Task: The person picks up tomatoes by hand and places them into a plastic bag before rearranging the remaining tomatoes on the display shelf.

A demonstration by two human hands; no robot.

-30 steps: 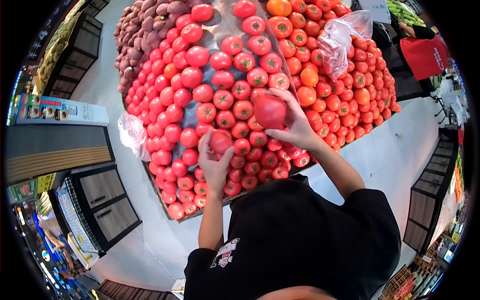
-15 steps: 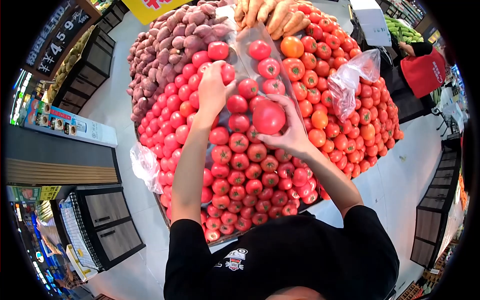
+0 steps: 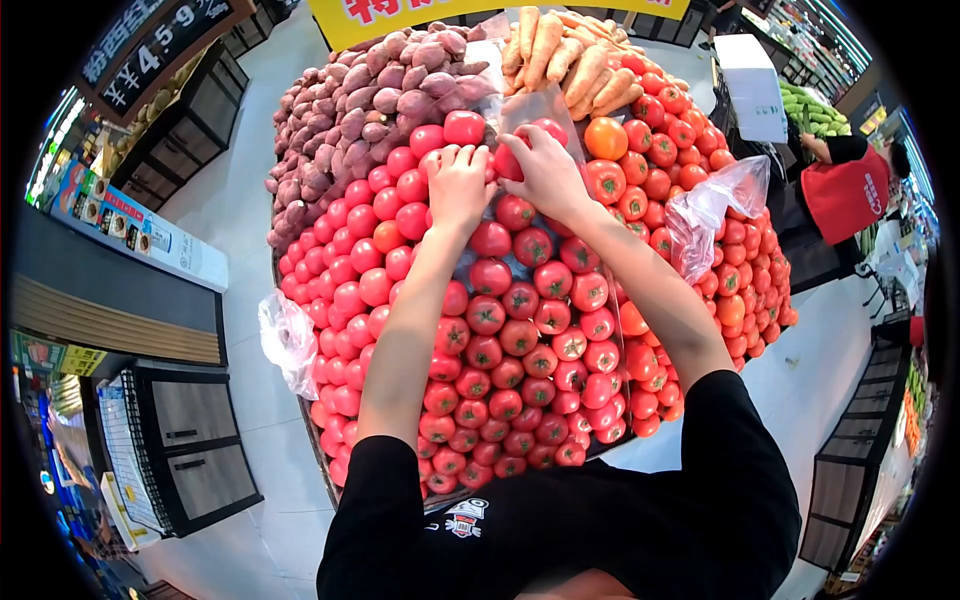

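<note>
Both of my hands reach to the upper part of a sloping heap of red tomatoes (image 3: 487, 315). My left hand (image 3: 460, 188) is closed, palm down, with its fingers curled over a tomato that is mostly hidden beneath them. Close beside it, my right hand (image 3: 548, 178) grips a red tomato (image 3: 508, 163) between thumb and fingers, at the head of the middle row. Another tomato (image 3: 463, 127) lies just beyond my left fingertips. Under my right wrist runs a clear plastic divider (image 3: 556, 104).
Purple sweet potatoes (image 3: 370, 90) are piled at the back left, carrots (image 3: 545, 50) at the back. Orange-red tomatoes (image 3: 660, 150) fill the right side. Plastic bags (image 3: 712, 215) hang over the heap's edges. A person in a red apron (image 3: 845, 195) stands at far right.
My right hand has moved up and away from me, from lower in the middle row to its top. My left hand has shifted slightly, and the two hands are now close together.
</note>
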